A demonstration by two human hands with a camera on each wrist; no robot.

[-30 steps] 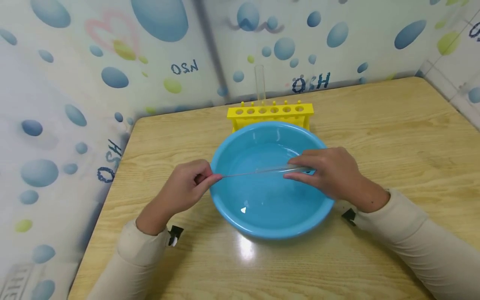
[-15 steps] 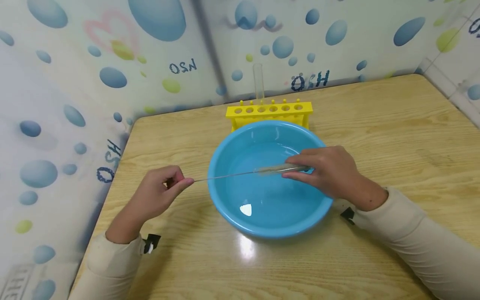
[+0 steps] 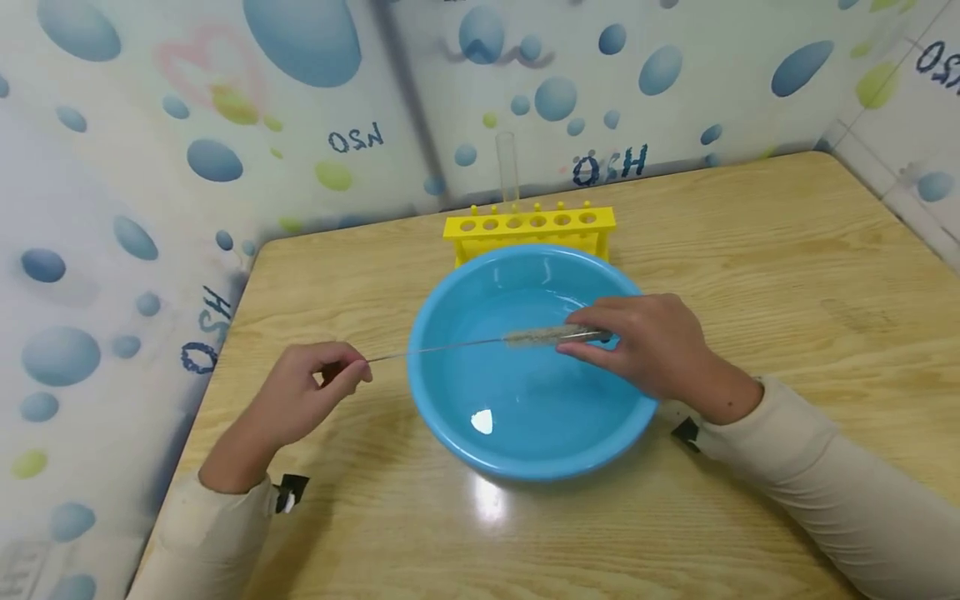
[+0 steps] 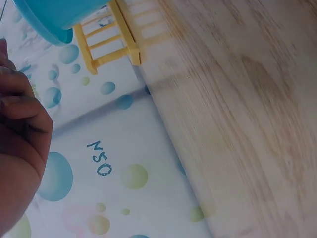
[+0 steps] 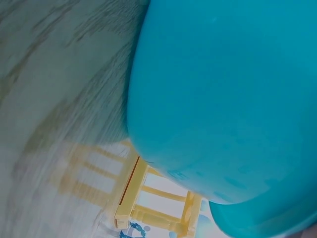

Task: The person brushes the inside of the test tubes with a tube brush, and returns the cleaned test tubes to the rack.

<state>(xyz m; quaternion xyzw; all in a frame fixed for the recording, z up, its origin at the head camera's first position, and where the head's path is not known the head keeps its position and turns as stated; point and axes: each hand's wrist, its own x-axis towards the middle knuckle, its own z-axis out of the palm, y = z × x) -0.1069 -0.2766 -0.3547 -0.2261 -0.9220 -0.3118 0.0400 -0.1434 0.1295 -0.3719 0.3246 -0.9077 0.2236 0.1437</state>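
A test tube lies nearly level above the blue basin, gripped by my right hand between thumb and fingers. Pale bristles of a test tube brush show at the tube's left part; whether their left end is still inside the glass I cannot tell. The brush's thin wire handle runs left past the basin rim. My left hand pinches its end between thumb and forefinger. In the left wrist view that hand appears with its fingers curled. The right wrist view shows the basin but not the hand.
A yellow test tube rack stands right behind the basin. One clear test tube rises upright at it. Water seems to lie in the basin. Patterned walls border the wooden table at the back and left.
My left hand has moved left, drawing the wire handle out so that the bristles now show towards the tube's left end. My right hand stays almost in place.
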